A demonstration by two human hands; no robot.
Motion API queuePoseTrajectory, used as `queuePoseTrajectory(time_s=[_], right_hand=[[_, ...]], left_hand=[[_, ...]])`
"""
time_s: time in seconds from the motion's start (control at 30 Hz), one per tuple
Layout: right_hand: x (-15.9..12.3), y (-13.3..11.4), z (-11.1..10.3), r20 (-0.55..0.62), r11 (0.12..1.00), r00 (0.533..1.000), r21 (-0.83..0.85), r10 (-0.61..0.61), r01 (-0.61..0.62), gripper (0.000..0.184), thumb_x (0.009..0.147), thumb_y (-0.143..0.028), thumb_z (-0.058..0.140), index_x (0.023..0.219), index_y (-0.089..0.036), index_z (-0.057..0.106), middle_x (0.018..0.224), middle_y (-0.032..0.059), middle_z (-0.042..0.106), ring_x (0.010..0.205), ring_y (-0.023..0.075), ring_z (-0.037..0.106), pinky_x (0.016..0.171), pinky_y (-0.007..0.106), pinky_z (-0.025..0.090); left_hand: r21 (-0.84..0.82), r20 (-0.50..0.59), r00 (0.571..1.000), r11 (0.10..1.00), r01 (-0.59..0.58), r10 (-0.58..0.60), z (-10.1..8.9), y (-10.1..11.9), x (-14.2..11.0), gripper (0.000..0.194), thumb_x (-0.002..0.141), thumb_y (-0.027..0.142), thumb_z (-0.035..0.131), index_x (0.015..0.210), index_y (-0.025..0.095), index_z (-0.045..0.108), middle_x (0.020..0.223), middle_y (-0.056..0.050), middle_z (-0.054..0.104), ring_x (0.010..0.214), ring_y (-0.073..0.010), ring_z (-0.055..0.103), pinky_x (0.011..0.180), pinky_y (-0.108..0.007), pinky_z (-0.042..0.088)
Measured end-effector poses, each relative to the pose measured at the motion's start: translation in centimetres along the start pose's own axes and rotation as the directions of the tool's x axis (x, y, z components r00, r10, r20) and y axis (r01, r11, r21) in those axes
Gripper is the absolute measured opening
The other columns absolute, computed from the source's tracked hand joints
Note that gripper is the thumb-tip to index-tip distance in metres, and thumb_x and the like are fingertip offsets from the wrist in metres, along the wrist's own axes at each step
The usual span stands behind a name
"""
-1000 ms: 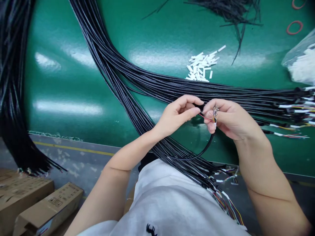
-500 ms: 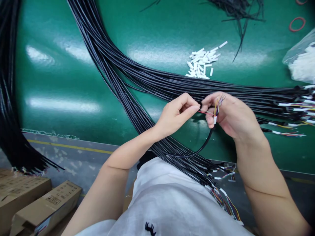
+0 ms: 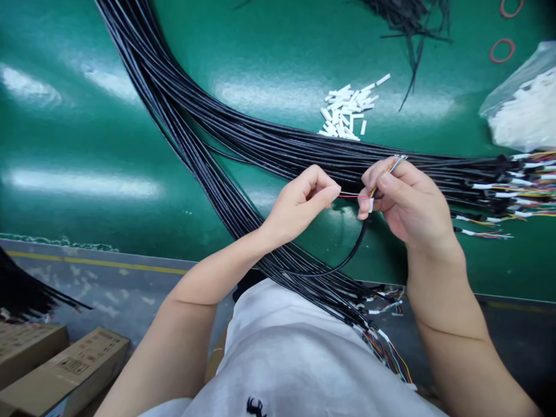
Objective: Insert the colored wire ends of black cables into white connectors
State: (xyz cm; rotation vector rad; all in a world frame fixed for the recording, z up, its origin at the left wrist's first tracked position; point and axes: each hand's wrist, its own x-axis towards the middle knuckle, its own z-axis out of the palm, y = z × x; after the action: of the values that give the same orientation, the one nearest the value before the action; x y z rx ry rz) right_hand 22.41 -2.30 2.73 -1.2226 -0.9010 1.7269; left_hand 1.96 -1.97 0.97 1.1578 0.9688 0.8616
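My left hand (image 3: 308,200) pinches the ends of a red wire (image 3: 348,196) and a white wire, pulled out sideways from a black cable (image 3: 358,240). My right hand (image 3: 410,200) is closed on the cable's other thin wires (image 3: 396,164), yellow, dark and pale among them, with their tips poking up past the thumb. A short white sleeve (image 3: 371,205) sits where the wires leave the black jacket. Below the hands the cable curves down to a bundle of black cables (image 3: 234,197).
A heap of small white tubes (image 3: 347,110) lies beyond the cables. A clear bag of white pieces (image 3: 521,113), red rings (image 3: 502,51) and loose black strips (image 3: 408,29) are farther back. Cardboard boxes (image 3: 73,370) stand on the floor at the left.
My right fingers have closed around the upright wires, which were fanned out before. My left hand stays pinched on the red and white wires. The whole view has shifted slightly.
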Motion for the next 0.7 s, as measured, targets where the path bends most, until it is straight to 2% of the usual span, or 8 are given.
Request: queuePoseTrajectory(time_s=[0.27, 0.37, 0.47, 0.6, 0.7], right_hand=[[-0.2, 0.1, -0.1, 0.018, 0.999, 1.0, -0.035, -0.016, 0.017, 0.025, 0.089, -0.045, 0.083, 0.085, -0.025, 0.07, 0.072, -0.0037, 0.061, 0.056, 0.0113, 0.062, 0.05, 0.025, 0.054], [-0.4, 0.5, 0.0, 0.067, 0.985, 0.997, -0.163, -0.045, 0.056, 0.019, 0.088, -0.037, 0.085, 0.092, -0.024, 0.072, 0.064, -0.0066, 0.059, 0.048, 0.0088, 0.055, 0.046, 0.023, 0.046], [-0.6, 0.9, 0.0, 0.091, 0.952, 0.995, -0.299, -0.038, 0.064, 0.014, 0.09, -0.03, 0.083, 0.097, -0.022, 0.074, 0.064, -0.0068, 0.058, 0.046, 0.0069, 0.051, 0.045, 0.023, 0.041], [-0.7, 1.0, 0.0, 0.075, 0.939, 0.997, -0.34, -0.029, 0.053, 0.007, 0.093, -0.029, 0.077, 0.095, -0.023, 0.074, 0.064, -0.0062, 0.057, 0.046, 0.0076, 0.051, 0.046, 0.024, 0.041], [-0.7, 0.9, 0.2, 0.062, 0.927, 0.995, -0.363, -0.073, 0.09, 0.014, 0.087, -0.028, 0.082, 0.098, -0.025, 0.073, 0.071, -0.0055, 0.059, 0.049, 0.0088, 0.054, 0.047, 0.026, 0.045]], left_hand=[[-0.016, 0.001, 1.0, 1.0, -0.004, 0.004, 0.1, 0.0, 0.0, 0.048, 0.09, 0.064, 0.073, 0.08, 0.019, 0.057, 0.069, 0.005, 0.054, 0.058, -0.0041, 0.043, 0.059, -0.021, 0.041], [-0.038, 0.046, 0.999, 0.999, 0.014, -0.012, 0.1, -0.1, 0.0, 0.048, 0.088, 0.063, 0.075, 0.081, 0.018, 0.058, 0.069, 0.005, 0.054, 0.059, -0.0045, 0.044, 0.059, -0.021, 0.041], [-0.07, 0.072, 0.997, 0.997, 0.032, -0.027, 0.0, -0.1, 0.0, 0.048, 0.087, 0.062, 0.077, 0.081, 0.018, 0.059, 0.07, 0.005, 0.055, 0.06, -0.0049, 0.045, 0.06, -0.021, 0.042], [-0.136, 0.081, 0.995, 0.988, 0.075, -0.065, 0.0, -0.3, 0.0, 0.047, 0.083, 0.06, 0.081, 0.081, 0.019, 0.059, 0.07, 0.005, 0.055, 0.06, -0.005, 0.045, 0.059, -0.021, 0.041], [-0.213, 0.076, 0.987, 0.965, 0.152, -0.139, 0.1, -0.4, 0.1, 0.048, 0.082, 0.059, 0.083, 0.08, 0.019, 0.057, 0.067, 0.006, 0.055, 0.055, -0.0036, 0.042, 0.054, -0.021, 0.037]])
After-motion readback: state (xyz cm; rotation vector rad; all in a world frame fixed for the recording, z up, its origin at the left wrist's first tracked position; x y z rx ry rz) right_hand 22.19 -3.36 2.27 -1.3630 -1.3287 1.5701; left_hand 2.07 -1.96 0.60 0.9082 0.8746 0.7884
